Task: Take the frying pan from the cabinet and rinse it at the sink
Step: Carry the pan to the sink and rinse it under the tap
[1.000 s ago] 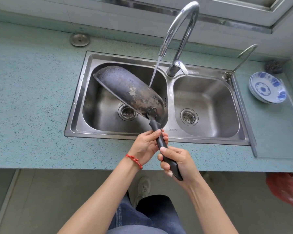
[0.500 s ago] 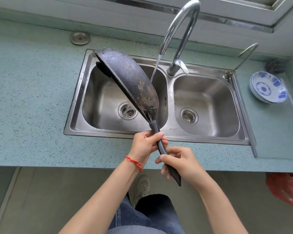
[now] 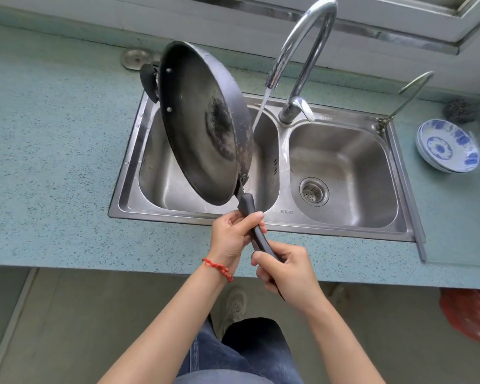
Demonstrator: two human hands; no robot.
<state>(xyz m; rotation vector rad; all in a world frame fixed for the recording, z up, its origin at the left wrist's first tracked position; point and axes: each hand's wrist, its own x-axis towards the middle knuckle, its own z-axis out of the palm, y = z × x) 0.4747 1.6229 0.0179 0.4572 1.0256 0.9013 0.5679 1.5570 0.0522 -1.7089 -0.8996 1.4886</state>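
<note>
The dark frying pan (image 3: pixel 197 128) is held steeply on edge above the left basin of the steel double sink (image 3: pixel 341 159), its worn inside facing me, with a burnt patch near the middle. A small black helper handle sticks out at its far rim. Both hands grip the long black handle: my left hand (image 3: pixel 234 236) higher up near the pan, my right hand (image 3: pixel 288 268) lower down at the end. The chrome faucet (image 3: pixel 302 51) runs a thin stream of water that falls just right of the pan's rim.
A stack of blue-and-white bowls (image 3: pixel 448 146) sits on the green counter right of the sink, with a steel scourer (image 3: pixel 459 110) behind. A round metal cap (image 3: pixel 135 59) lies left of the pan's top. A small second tap (image 3: pixel 408 95) stands at the sink's back right corner.
The pan has been lifted and turned over on its handle: its underside faced me before, now its inside does. It stands higher and steeper, out of the water stream.
</note>
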